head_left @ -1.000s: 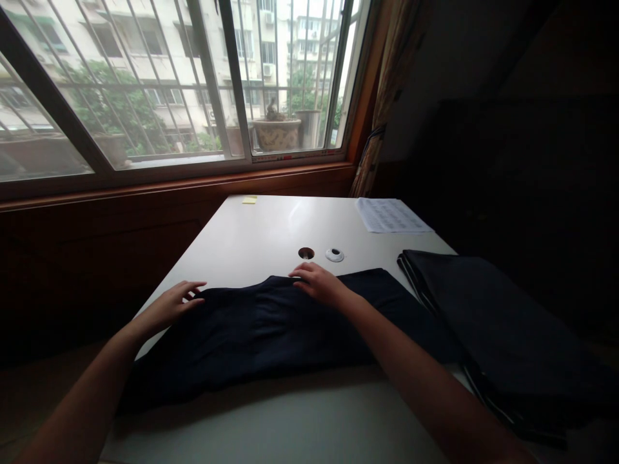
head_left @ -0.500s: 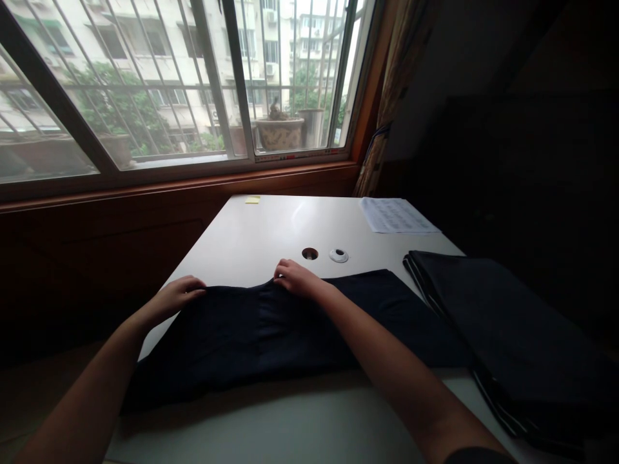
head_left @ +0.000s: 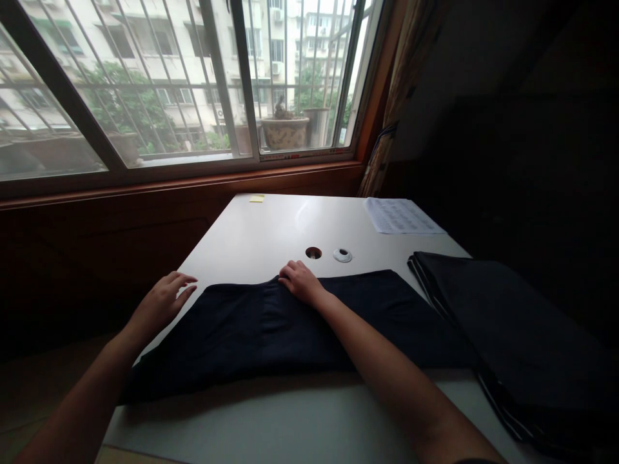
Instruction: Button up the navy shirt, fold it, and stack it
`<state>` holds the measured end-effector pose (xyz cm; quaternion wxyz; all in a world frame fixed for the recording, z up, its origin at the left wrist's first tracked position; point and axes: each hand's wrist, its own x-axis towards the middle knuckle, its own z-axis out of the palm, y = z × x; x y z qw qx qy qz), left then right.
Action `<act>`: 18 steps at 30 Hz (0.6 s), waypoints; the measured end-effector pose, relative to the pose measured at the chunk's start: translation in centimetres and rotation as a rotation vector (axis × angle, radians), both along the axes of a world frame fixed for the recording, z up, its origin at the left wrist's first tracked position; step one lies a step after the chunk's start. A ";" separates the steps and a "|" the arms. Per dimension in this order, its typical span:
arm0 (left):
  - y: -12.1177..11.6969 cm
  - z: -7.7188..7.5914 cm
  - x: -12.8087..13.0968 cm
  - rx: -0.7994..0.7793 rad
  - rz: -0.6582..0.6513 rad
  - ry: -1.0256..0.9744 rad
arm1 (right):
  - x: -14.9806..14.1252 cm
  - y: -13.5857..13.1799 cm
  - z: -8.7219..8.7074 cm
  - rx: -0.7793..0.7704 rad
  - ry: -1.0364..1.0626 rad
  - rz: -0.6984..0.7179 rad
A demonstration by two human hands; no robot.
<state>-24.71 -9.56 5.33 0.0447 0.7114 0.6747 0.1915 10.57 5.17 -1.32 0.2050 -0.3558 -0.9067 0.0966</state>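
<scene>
A folded piece of dark navy cloth (head_left: 222, 335) lies lengthwise across the near part of the white table (head_left: 261, 232). What kind of garment it is, if any, I cannot tell. My right hand (head_left: 300, 282) is at the middle of its far edge, fingers curled over the fabric and gripping it; small creases run down from there. My left hand (head_left: 167, 298) hovers just off the cloth's far left corner, thumb and fingers apart with nothing between them.
A stack of folded dark cloth (head_left: 507, 328) sits at the table's right side. Farther back are printed papers (head_left: 403, 216), a yellow sticky note (head_left: 256, 198), a round cable hole (head_left: 313, 253) and its white cover (head_left: 343, 255). A barred window (head_left: 193, 84) stands behind the table.
My left hand has let go of the cloth's left corner and moved slightly left, its fingers parting. My right hand stays at the far edge, and the view has shifted a little.
</scene>
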 end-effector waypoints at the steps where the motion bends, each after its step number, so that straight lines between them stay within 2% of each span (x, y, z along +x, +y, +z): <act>1: -1.1 0.5 0.0 0.035 -0.007 0.037 | 0.0 -0.1 0.0 0.001 0.001 -0.005; 3: -3.3 1.1 0.2 0.047 -0.011 0.084 | 0.0 0.0 0.0 -0.002 -0.002 -0.005; 5: -5.5 0.7 0.1 -0.038 0.034 0.103 | 0.0 0.2 0.2 -0.009 -0.011 0.006; 10: -9.8 -3.3 -2.7 -0.185 0.160 0.026 | -0.3 1.1 0.9 -0.040 -0.044 0.041; 12: -10.8 -4.7 -4.0 -0.216 0.212 -0.025 | -0.4 1.4 1.1 -0.050 -0.056 0.045; 14: -11.3 -5.6 -4.8 -0.220 0.205 -0.056 | -0.5 1.5 1.2 -0.057 -0.067 0.043; 18: -11.0 -5.9 -5.2 -0.226 0.145 -0.066 | -0.6 1.0 1.4 -0.048 -0.079 0.014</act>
